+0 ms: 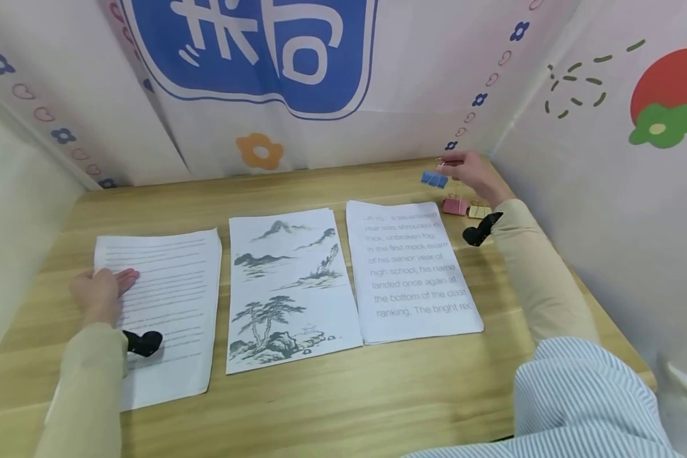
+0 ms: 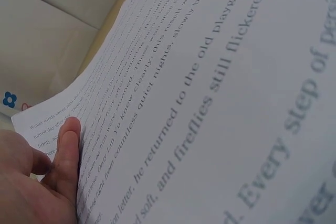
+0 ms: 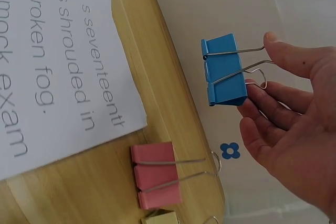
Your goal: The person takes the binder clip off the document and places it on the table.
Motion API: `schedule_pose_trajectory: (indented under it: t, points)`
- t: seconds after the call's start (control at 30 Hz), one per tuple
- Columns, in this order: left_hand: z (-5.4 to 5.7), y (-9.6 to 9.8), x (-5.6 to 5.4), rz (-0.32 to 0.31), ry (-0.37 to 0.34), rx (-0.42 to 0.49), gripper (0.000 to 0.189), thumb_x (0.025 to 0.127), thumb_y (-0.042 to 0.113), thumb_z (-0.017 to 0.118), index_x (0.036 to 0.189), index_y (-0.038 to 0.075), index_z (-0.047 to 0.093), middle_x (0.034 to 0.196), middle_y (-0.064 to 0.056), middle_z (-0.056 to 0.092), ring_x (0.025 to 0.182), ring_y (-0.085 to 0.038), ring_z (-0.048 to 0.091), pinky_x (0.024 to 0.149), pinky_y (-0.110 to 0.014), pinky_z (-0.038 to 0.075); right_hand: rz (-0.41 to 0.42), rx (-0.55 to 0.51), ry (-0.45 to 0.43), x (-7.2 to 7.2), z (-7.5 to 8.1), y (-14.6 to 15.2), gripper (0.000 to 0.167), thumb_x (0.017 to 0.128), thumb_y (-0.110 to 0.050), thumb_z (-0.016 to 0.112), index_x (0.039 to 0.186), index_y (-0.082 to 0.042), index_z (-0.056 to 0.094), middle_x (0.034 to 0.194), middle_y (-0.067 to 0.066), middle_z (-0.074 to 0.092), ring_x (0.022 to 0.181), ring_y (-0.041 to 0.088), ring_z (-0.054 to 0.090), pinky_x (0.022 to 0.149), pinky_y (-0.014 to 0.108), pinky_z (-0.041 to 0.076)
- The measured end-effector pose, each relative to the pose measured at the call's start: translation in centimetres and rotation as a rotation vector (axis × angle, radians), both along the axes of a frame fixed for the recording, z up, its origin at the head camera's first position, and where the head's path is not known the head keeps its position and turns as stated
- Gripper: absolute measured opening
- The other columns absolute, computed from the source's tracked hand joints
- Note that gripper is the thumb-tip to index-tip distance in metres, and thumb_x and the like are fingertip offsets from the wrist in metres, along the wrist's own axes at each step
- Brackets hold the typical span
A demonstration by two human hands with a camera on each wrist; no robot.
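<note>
At the back right, my right hand point(image 1: 471, 172) pinches a blue binder clip point(image 3: 224, 69) by its wire handles, thumb on one side and fingers on the other. The clip hangs above the table beside a pink binder clip point(image 3: 156, 176) and a yellow binder clip point(image 1: 479, 210). At the far left, my left hand point(image 1: 100, 294) rests at the left edge of a stack of printed sheets point(image 1: 166, 305), its fingers lying loosely over the page. The left wrist view shows the fingertips point(image 2: 71, 129) right against the text.
In the middle of the wooden table point(image 1: 343, 407) lies a stack with an ink landscape point(image 1: 286, 254). To its right is a stack with large print point(image 1: 412, 273). White patterned cloth walls point(image 1: 435, 76) stand behind and at both sides. Striped fabric point(image 1: 584, 401) shows at the lower right.
</note>
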State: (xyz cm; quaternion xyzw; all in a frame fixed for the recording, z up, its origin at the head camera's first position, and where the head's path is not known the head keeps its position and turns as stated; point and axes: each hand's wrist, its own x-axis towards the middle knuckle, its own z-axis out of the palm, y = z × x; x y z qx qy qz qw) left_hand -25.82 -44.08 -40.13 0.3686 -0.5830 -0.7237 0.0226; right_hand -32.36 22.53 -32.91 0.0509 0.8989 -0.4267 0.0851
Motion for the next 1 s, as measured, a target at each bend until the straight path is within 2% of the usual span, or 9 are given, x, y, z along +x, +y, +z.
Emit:
schedule_pose_trajectory:
  t: [0.23,0.33,0.43,0.47,0.53,0.6,0.67,0.93,1.0]
  points:
    - [0.0,0.0,0.1,-0.008,-0.011,-0.002,0.061,0.095,0.006,0.026,0.151,0.011,0.003,0.051,0.002,0.060,0.048,-0.009,0.064,0.054,-0.017,0.057,-0.028,-0.025,0.011,0.8,-0.2,2.9,0.063,0.096,-0.034,0.053,0.146,-0.003,0.030,0.148,0.020,0.036,0.128,0.035,0.041,0.111,0.048,0.034]
    - [-0.1,0.2,0.0,0.000,0.004,0.014,0.049,0.096,0.006,0.026,0.144,0.016,0.019,0.052,0.001,0.060,0.048,-0.010,0.064,0.054,-0.018,0.057,-0.036,-0.018,0.004,1.6,-0.4,4.5,0.064,0.096,-0.034,0.052,0.146,-0.002,0.029,0.150,0.020,0.033,0.130,0.037,0.039,0.113,0.051,0.032]
    - [-0.1,0.3,0.0,0.010,0.002,0.017,0.030,0.096,0.007,0.027,0.123,0.020,0.031,0.052,0.000,0.060,0.048,-0.011,0.065,0.053,-0.019,0.057,-0.049,-0.010,-0.006,2.5,-0.4,5.9,0.065,0.096,-0.034,0.052,0.146,0.000,0.029,0.150,0.021,0.032,0.130,0.037,0.038,0.113,0.051,0.031]
    - [-0.1,0.3,0.0,0.010,0.001,0.016,0.030,0.096,0.007,0.026,0.123,0.020,0.030,0.052,0.000,0.060,0.048,-0.011,0.064,0.053,-0.019,0.057,-0.062,-0.013,-0.016,2.8,-0.5,6.4,0.065,0.096,-0.033,0.052,0.146,0.000,0.029,0.150,0.021,0.032,0.130,0.035,0.038,0.113,0.050,0.031]
    - [-0.1,0.3,0.0,0.006,-0.005,0.010,0.039,0.096,0.007,0.026,0.133,0.020,0.026,0.052,0.001,0.059,0.047,-0.011,0.064,0.053,-0.019,0.057,-0.064,-0.001,-0.034,3.3,-0.6,7.3,0.065,0.096,-0.033,0.051,0.146,0.002,0.029,0.150,0.022,0.031,0.129,0.035,0.038,0.113,0.050,0.032]
    - [-0.1,0.2,0.0,0.008,-0.011,0.004,0.053,0.095,0.006,0.026,0.145,0.017,0.015,0.051,0.001,0.059,0.047,-0.010,0.064,0.052,-0.019,0.057,-0.056,0.001,-0.051,3.9,-0.8,8.3,0.065,0.097,-0.032,0.050,0.146,0.004,0.027,0.150,0.024,0.030,0.129,0.036,0.038,0.113,0.050,0.032]
    - [-0.1,0.1,-0.1,0.003,-0.022,-0.009,0.062,0.095,0.005,0.026,0.151,0.014,0.003,0.051,0.002,0.058,0.047,-0.009,0.064,0.052,-0.018,0.056,-0.046,0.011,-0.063,4.4,-1.0,9.3,0.066,0.097,-0.032,0.049,0.146,0.005,0.026,0.150,0.026,0.029,0.130,0.039,0.037,0.113,0.052,0.031]
    - [-0.4,0.1,-0.3,-0.012,-0.076,-0.058,0.057,0.095,0.009,0.026,0.149,0.018,0.008,0.053,0.005,0.057,0.048,-0.008,0.063,0.053,-0.017,0.056,-0.061,0.010,-0.114,6.3,-2.6,12.4,0.067,0.099,-0.031,0.047,0.144,0.012,0.022,0.148,0.032,0.026,0.131,0.045,0.033,0.113,0.053,0.030]
    - [-0.5,0.2,-0.3,-0.004,-0.059,-0.056,0.060,0.094,0.006,0.025,0.150,0.015,0.006,0.052,0.004,0.057,0.047,-0.008,0.063,0.053,-0.017,0.056,-0.072,0.003,-0.131,6.5,-2.9,13.0,0.068,0.099,-0.032,0.047,0.144,0.012,0.021,0.148,0.032,0.025,0.132,0.045,0.032,0.114,0.053,0.030]
